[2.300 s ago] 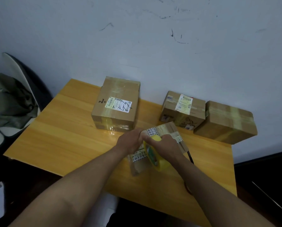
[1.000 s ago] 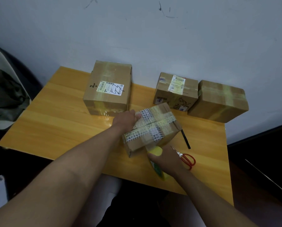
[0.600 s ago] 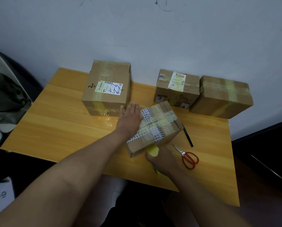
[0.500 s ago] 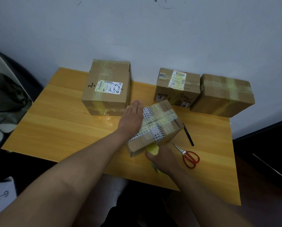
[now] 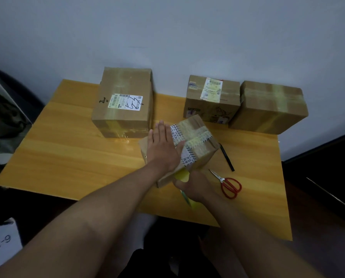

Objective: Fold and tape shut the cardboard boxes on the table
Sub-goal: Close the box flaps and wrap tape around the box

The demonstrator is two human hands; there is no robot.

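Now I press my flat left hand (image 5: 163,148) on the box (image 5: 195,137) at mid-table; my right hand (image 5: 193,184) grips the tape (image 5: 182,175). Next: cut with scissors (image 5: 228,184).

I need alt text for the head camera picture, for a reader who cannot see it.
A person's left hand presses flat on a small taped cardboard box on a wooden table, while the right hand grips a yellow tape roll at its near side. Red scissors lie right of it; three taped boxes stand behind.
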